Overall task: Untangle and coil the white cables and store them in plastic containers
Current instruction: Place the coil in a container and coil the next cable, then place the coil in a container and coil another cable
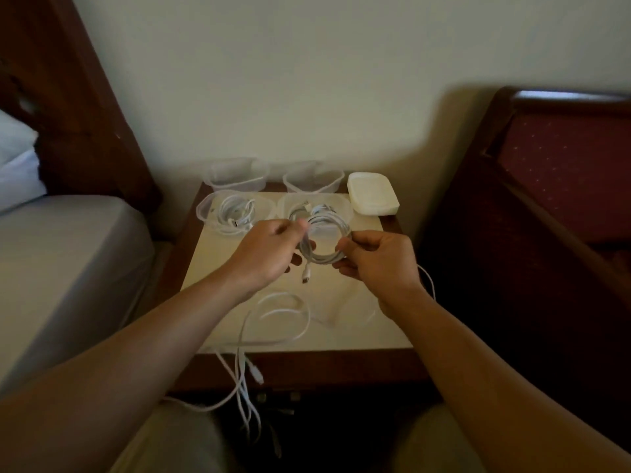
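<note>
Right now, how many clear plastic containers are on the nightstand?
4. Two empty ones at the back: back left container, back right container. Two in front hold coiled cables: front left container, front right container, partly hidden by the hands.

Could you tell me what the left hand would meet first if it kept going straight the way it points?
Probably the near right container holding a coiled cable, just beyond the coil that the left hand grips; depth is unclear from this single view.
</note>
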A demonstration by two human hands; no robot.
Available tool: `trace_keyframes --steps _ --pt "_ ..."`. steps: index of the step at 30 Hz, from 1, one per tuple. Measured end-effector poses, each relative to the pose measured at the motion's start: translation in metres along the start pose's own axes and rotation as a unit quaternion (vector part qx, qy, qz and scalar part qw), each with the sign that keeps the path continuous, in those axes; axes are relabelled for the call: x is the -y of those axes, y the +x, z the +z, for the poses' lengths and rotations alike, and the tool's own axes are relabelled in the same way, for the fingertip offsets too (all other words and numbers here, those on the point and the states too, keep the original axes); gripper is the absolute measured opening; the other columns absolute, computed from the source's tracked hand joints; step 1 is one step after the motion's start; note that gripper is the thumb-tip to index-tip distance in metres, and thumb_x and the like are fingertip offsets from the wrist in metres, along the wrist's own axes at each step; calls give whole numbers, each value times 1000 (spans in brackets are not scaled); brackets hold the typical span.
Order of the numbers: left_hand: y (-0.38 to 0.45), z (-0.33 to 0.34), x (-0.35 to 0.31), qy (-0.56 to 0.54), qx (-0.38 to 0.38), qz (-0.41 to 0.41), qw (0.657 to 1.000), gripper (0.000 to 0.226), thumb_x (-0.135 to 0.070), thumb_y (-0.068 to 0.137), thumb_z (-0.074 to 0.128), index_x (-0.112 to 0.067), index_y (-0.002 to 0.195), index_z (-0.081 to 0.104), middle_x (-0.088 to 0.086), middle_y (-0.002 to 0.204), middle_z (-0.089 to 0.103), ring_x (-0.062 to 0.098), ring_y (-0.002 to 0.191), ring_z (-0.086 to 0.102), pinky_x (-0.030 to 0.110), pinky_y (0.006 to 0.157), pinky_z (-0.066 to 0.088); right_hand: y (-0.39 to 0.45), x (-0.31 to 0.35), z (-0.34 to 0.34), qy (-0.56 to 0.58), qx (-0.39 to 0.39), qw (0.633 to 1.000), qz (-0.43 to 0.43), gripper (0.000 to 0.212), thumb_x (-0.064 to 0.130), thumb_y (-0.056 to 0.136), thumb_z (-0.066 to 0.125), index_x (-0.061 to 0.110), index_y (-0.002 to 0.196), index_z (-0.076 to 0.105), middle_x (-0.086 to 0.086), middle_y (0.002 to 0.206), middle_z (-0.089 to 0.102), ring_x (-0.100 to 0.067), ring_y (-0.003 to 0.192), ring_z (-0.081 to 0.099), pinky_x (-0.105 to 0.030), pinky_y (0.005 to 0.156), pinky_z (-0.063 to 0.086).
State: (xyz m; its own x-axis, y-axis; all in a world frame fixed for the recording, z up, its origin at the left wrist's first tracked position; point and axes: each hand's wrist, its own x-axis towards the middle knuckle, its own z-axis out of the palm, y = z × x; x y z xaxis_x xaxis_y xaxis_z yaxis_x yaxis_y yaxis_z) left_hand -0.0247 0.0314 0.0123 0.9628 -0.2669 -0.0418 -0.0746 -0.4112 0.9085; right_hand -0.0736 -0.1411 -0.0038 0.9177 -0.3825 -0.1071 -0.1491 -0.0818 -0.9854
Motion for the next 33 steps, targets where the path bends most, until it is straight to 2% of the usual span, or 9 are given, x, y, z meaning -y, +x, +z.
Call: trace_keyframes --steps 3,10,13,15,19,23,28,30,33 --pt "44 -6 0 40 -56 15 997 39 -47 107 39 -29 88 69 -6 96 76 18 82 70 40 80 56 45 8 5 11 -20 1000 -16 8 12 94 73 16 88 78 -4 79 78 -20 74 78 -33 72 64" --pt "157 -1 16 254 -105 78 958 26 -35 101 49 -20 112 67 5 111 68 28 100 64 41 86 54 154 10 14 40 -77 996 -3 15 9 94 73 17 81 76 -8 80 77 -23 73 78 -36 75 65" --pt "198 2 19 358 -101 15 928 41 -44 100 45 -15 127 58 16 127 59 40 115 58 46 94 51 192 6 23 33 -108 994 -2 4 8 93 73 9 97 74 -12 83 77 -24 68 77 -38 72 65" --pt "219 3 22 403 -95 -34 909 49 -48 99 42 -12 130 53 19 130 58 43 118 57 47 93 49 215 4 27 8 -116 993 -6 3 9 93 74 9 95 72 -14 82 76 -24 67 77 -40 70 65" --pt "249 1 29 416 -94 -63 902 48 -47 95 50 -10 121 62 18 124 65 40 110 64 40 83 48 251 7 35 -31 -104 994 -27 5 7 91 76 8 87 72 -11 75 76 -24 64 76 -42 68 65" --pt "258 -1 32 411 -79 -70 905 42 -45 92 64 -11 117 64 14 120 67 36 108 65 36 76 44 272 14 47 -81 -97 991 -49 6 12 90 78 10 92 72 -11 83 75 -24 67 76 -42 64 65" --pt "266 -10 41 391 -61 -60 916 22 -31 91 66 -10 92 59 11 100 65 27 79 57 34 69 43 280 18 54 -132 -46 988 -72 8 11 89 79 14 88 71 -11 86 75 -25 68 76 -40 65 65" --pt "265 -16 45 401 -45 -45 914 22 -30 92 65 -9 98 67 10 100 67 25 77 56 35 68 45 281 18 55 -171 -34 981 -81 7 13 87 80 15 85 74 -11 85 75 -26 70 76 -42 66 65" --pt "262 -22 46 409 -11 -27 912 29 -32 97 62 -10 114 71 11 111 71 27 90 61 35 76 50 278 19 59 -177 13 982 -64 12 8 87 80 13 79 72 -16 88 74 -31 74 76 -43 64 65"
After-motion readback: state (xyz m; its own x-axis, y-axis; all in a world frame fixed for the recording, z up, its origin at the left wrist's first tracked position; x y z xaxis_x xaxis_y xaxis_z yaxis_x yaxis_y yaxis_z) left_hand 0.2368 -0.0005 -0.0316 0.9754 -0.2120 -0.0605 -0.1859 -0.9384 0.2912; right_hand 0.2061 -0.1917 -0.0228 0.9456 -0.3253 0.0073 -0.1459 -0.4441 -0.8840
